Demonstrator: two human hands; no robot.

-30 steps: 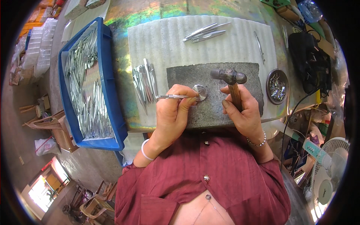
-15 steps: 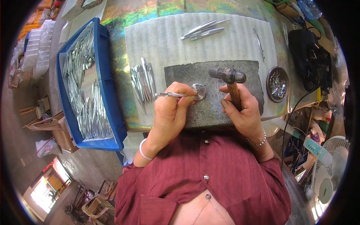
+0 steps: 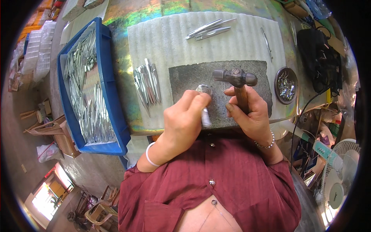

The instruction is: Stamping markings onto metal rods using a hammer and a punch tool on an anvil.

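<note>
My left hand (image 3: 185, 116) is closed on a slim silver metal piece (image 3: 205, 118), whose blurred end points down toward me; its exact kind is hard to make out. Just beyond the fingers, a small round metal block (image 3: 205, 89) rests on a dark stone slab (image 3: 185, 75), partly hidden by the hand. My right hand (image 3: 251, 108) grips the wooden handle of a ball-peen hammer (image 3: 237, 77). The hammer's head is raised over the slab's right half, lying crosswise. Left of the slab, several similar silver pieces (image 3: 147, 83) lie side by side on white foam sheeting (image 3: 166, 38).
A blue tray (image 3: 106, 58) full of slim silver pieces stands at the left. More silver pieces (image 3: 210, 29) lie at the far side of the foam, and a single one (image 3: 266, 44) at its right. A round dish (image 3: 279, 98) holds small shiny parts. A black bag (image 3: 319, 58) sits beyond.
My left hand has turned over and moved slightly right, swinging the silver piece from pointing left to pointing toward me. The hammer stays in my right hand, its head shifted only slightly.
</note>
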